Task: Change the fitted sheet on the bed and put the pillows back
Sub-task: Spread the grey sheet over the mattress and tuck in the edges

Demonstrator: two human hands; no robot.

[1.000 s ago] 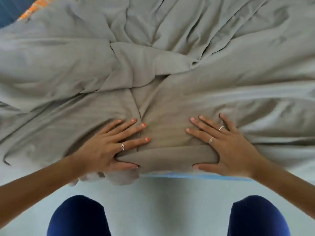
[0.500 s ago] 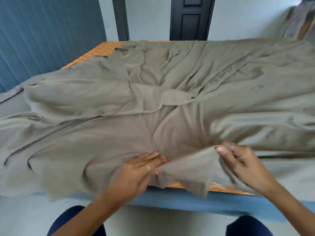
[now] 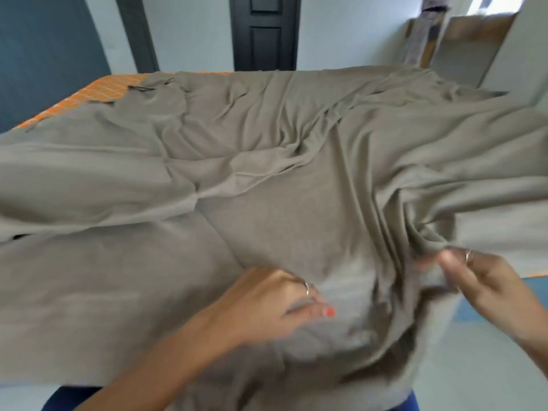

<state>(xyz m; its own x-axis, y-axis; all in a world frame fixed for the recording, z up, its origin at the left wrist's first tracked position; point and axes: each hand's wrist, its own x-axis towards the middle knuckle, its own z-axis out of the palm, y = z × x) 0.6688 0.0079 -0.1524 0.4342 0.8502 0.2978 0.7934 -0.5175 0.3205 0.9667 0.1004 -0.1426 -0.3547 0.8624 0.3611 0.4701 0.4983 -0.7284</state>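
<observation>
A taupe fitted sheet (image 3: 267, 179) lies crumpled over the bed, its near edge lifted off the mattress and hanging toward me. My left hand (image 3: 267, 304) grips a fold of that near edge at lower centre. My right hand (image 3: 480, 280) pinches a bunched part of the sheet at the right, raised above the bed. The orange striped mattress (image 3: 89, 94) shows bare at the far left corner and as a sliver at the right edge. No pillows are in view.
A dark door (image 3: 265, 31) stands in the pale wall behind the bed. A blue-grey curtain (image 3: 44, 54) hangs at the left. Cardboard boxes (image 3: 474, 40) sit at the back right. Pale floor (image 3: 489, 366) lies at the lower right beside the bed.
Both hands went from pressing flat on the sheet to gripping its near edge and lifting it. The cloth has been pulled toward me and to the right, and my view has risen.
</observation>
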